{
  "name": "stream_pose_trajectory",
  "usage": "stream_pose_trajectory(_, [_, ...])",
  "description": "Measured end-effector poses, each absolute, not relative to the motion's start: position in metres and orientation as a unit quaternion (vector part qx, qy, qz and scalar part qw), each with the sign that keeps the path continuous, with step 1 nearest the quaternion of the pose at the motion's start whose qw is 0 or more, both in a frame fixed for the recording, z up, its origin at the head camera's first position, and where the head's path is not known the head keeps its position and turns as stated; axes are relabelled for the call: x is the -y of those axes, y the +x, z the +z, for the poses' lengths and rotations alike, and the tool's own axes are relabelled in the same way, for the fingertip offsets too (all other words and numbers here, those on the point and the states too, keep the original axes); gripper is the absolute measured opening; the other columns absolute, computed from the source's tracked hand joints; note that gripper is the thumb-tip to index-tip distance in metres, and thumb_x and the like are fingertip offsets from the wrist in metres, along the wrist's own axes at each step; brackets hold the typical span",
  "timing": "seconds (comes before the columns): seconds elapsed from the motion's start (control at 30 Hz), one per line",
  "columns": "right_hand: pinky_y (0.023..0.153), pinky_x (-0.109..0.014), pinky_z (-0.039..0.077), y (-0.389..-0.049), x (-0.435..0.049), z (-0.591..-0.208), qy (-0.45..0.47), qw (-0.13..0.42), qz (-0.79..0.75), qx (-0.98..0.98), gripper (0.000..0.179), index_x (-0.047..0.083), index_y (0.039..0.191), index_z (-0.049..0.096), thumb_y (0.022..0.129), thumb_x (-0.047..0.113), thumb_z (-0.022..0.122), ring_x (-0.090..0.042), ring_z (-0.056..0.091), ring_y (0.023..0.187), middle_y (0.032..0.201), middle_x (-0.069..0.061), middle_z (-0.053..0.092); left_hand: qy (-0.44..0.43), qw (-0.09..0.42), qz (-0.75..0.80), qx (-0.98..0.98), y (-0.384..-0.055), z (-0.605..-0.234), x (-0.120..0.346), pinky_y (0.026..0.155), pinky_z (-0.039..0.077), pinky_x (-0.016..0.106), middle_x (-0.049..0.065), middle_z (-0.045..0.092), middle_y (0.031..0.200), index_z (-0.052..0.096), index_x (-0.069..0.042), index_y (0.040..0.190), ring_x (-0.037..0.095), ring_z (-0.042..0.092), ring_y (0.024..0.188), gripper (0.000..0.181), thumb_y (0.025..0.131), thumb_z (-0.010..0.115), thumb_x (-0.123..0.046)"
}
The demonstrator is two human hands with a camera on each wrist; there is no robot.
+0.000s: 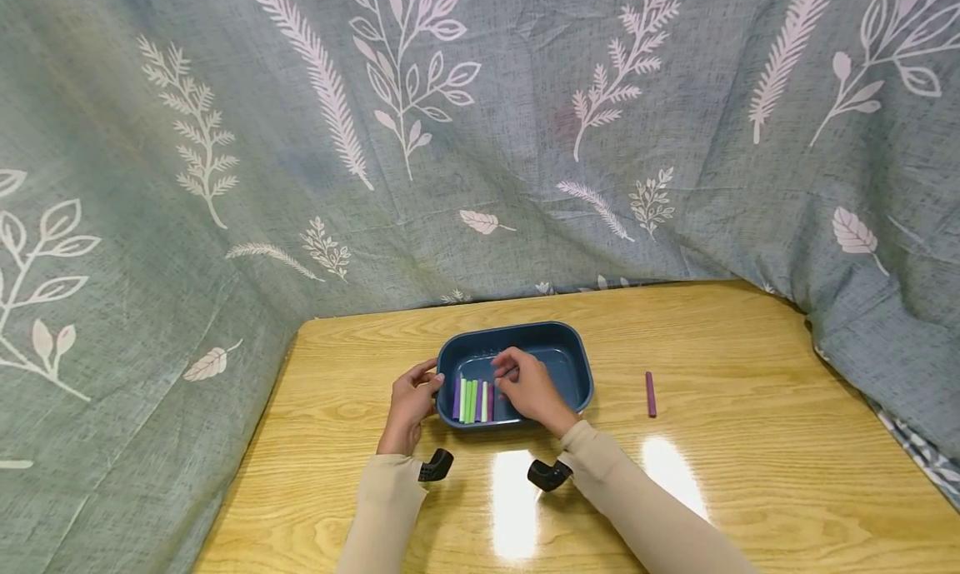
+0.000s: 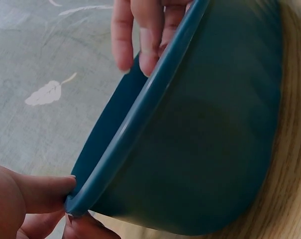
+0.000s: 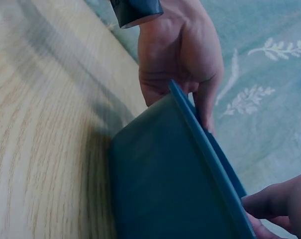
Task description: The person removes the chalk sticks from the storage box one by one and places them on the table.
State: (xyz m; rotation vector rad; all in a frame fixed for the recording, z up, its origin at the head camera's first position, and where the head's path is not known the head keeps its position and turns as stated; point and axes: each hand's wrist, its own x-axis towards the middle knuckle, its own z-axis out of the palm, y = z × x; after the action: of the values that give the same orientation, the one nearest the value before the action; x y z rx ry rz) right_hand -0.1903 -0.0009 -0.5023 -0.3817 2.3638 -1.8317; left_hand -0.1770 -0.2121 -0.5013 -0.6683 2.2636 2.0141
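A dark blue plastic bin (image 1: 517, 332) stands on the table. My left hand (image 1: 410, 403) grips its left end, thumb on the rim and fingers outside, as the left wrist view also shows. Inside, at the left, several thin coloured sticks (image 1: 472, 401) in purple, white, green and maroon lie side by side in a row. Over the middle of the bin is my right hand (image 1: 528, 386), fingers loosely bent just right of the row, with nothing visible between them. The right fingertips hang inside the rim in the left wrist view. The bin's wall hides the sticks in both wrist views.
One maroon stick (image 1: 651, 394) lies alone on the wooden table (image 1: 360, 357), right of the bin. A grey leaf-patterned cloth (image 1: 525, 224) hangs behind the table and along its sides. Black camera mounts (image 1: 549, 476) sit at both wrists.
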Motion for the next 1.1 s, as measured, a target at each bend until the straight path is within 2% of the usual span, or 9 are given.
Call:
stream_pose_trajectory(0.17, [0.065,-0.035,0.062,-0.1941,0.0038,-0.5058,-0.116,0.07,-0.604,-0.785,0.025,-0.009,0.116,0.066,0.092,-0.016,0.064,-0.03,0.071,0.077,0.096,-0.016,0.068,-0.217,0.021,0.648,-0.73,-0.1775,-0.5018,0.2128,0.058,0.051,0.023,0.011,0.057,0.109,0.064,-0.002,0.143,0.015,0.057,0.076,0.037,0.106,0.063,-0.005])
stream_pose_trajectory(0.33, [0.068,-0.037,0.062,-0.1962,0.0053,-0.5082,-0.106,0.095,-0.599,-0.788,0.027,-0.009,0.118,0.066,0.092,-0.016,0.065,-0.034,0.073,0.076,0.096,-0.017,0.069,-0.216,0.019,0.647,-0.731,-0.1768,-0.5015,0.2132,0.056,0.051,0.022,0.011,0.057,0.108,0.064,-0.001,0.142,0.014,0.056,0.072,0.037,0.105,0.063,-0.005])
stream_pose_trajectory(0.63, [0.071,-0.04,0.061,-0.1974,0.0053,-0.5082,-0.095,0.162,-0.596,-0.781,0.032,-0.011,0.124,0.064,0.093,-0.016,0.066,-0.037,0.072,0.076,0.096,-0.018,0.068,-0.219,0.022,0.651,-0.727,-0.1768,-0.5016,0.2121,0.057,0.052,0.023,0.011,0.057,0.109,0.063,-0.003,0.143,0.014,0.058,0.075,0.037,0.106,0.063,-0.006])
stream_pose_trajectory(0.9, [0.076,-0.033,0.056,-0.1972,0.0041,-0.5082,-0.102,0.193,-0.546,-0.809,0.038,-0.007,0.131,0.065,0.094,-0.01,0.07,-0.021,0.066,0.083,0.098,-0.013,0.068,-0.217,0.02,0.65,-0.728,-0.1765,-0.5026,0.2124,0.057,0.051,0.022,0.01,0.058,0.108,0.063,-0.002,0.143,0.014,0.058,0.075,0.038,0.106,0.062,-0.005])
stream_pose_trajectory(1.1, [0.075,-0.031,0.053,-0.1973,0.0033,-0.5079,-0.122,0.196,-0.526,-0.818,0.039,-0.008,0.132,0.065,0.093,-0.009,0.071,-0.019,0.065,0.082,0.094,-0.013,0.069,-0.217,0.015,0.65,-0.728,-0.177,-0.5035,0.2121,0.056,0.051,0.022,0.01,0.057,0.107,0.063,-0.001,0.143,0.014,0.057,0.072,0.037,0.106,0.062,-0.005])
